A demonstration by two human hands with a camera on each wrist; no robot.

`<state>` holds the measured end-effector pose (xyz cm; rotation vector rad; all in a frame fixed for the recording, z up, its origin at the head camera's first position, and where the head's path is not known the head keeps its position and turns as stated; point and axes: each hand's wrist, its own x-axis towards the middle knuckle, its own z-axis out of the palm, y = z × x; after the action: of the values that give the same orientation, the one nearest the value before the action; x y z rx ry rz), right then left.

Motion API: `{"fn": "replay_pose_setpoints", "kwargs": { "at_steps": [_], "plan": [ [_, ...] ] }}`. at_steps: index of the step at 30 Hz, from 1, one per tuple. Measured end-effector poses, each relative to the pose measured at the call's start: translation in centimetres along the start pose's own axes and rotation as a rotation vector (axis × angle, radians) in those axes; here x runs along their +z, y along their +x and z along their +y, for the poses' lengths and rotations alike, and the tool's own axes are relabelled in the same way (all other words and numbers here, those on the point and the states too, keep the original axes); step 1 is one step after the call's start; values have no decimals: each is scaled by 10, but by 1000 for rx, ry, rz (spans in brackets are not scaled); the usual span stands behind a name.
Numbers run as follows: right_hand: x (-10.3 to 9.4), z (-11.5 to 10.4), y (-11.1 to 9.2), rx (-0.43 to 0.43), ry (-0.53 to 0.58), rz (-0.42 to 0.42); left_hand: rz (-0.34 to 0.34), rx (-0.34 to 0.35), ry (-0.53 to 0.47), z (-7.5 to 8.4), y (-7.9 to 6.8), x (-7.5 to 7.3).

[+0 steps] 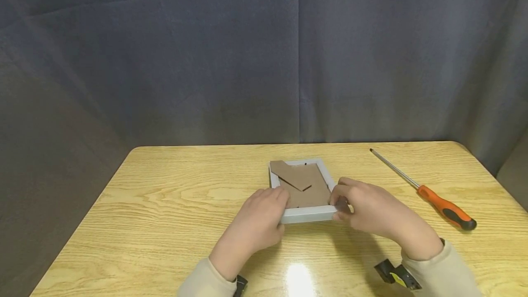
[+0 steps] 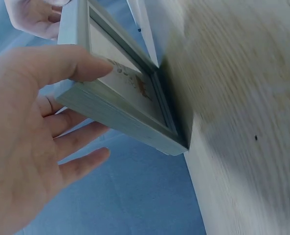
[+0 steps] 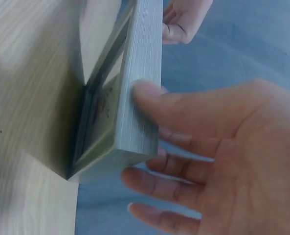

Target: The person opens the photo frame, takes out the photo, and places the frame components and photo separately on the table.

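A grey picture frame (image 1: 308, 214) leans with its near edge raised off the table and its brown backing (image 1: 309, 199) facing up. On the backing lies a brown easel flap (image 1: 288, 173). My left hand (image 1: 260, 217) grips the near left corner, thumb on the front side. At the near right corner my right hand (image 1: 371, 205) holds the frame between thumb and fingers. The left wrist view shows a picture (image 2: 135, 83) with a brownish design inside the frame's downward side. In the right wrist view, the frame's far edge touches the table.
To the right lies a screwdriver (image 1: 443, 205) with an orange and black handle, its tip pointing away. The wooden table (image 1: 165, 205) ends at a dark curtain (image 1: 206, 68). A dark strap device (image 1: 398, 275) sits at the right wrist.
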<state>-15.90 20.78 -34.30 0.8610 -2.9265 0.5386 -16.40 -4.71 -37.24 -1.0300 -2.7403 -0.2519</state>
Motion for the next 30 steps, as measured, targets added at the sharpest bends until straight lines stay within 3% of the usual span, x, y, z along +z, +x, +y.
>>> {"fn": "replay_pose_setpoints", "kwargs": {
  "at_steps": [6,10,18,26,30],
  "plan": [
    [-6,7,2,7,-73,155,79,15,-12,-2,1,-1],
    [-5,20,2,-10,-106,159,117,14,2,-2,1,-5],
    [4,32,6,-45,-55,191,104,-83,-91,-3,-2,-24],
    [14,27,14,-136,-109,359,114,-125,-136,-9,-2,-30],
    [15,26,14,-142,-109,392,120,-131,-161,-13,0,-27]
  ]
}}
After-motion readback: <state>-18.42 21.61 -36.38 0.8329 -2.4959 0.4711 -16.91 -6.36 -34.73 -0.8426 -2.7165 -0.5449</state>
